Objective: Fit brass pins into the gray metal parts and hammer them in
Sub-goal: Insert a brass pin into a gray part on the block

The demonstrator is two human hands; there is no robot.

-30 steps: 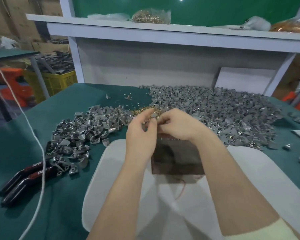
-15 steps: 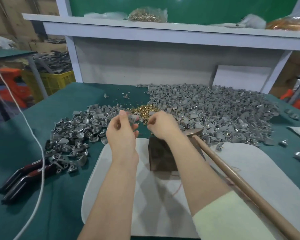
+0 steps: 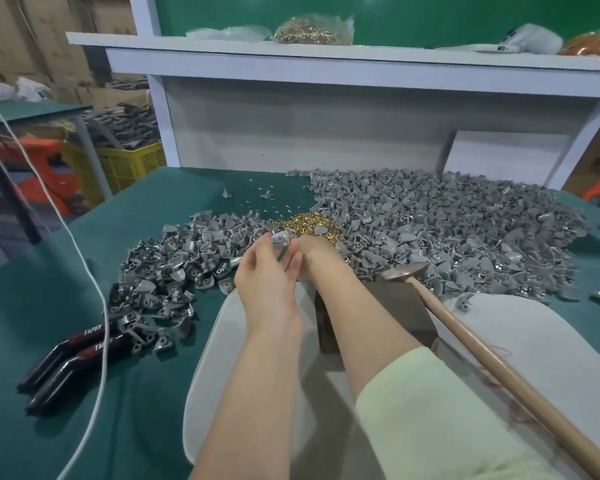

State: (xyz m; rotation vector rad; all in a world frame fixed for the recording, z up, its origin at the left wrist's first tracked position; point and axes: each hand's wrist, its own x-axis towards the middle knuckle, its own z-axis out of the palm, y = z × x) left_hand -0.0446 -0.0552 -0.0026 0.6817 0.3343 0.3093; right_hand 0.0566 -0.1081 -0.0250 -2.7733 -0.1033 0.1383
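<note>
1. At the middle of the worktop (image 3: 32,306), the left hand (image 3: 267,275) pinches one gray metal part (image 3: 280,239) at its fingertips, lifted clear of the surface.
2. Just beside it, the right hand (image 3: 317,252) reaches down into the heap of brass pins (image 3: 309,224); its fingers are hidden, so whether they grip anything cannot be told.
3. Loose gray parts lie in a smaller pile (image 3: 167,271) toward the left edge and a larger pile (image 3: 465,220) toward the far right corner.
4. The hammer (image 3: 400,270) rests its head on a dark block (image 3: 406,306), with its handle running toward the near right corner.
</note>
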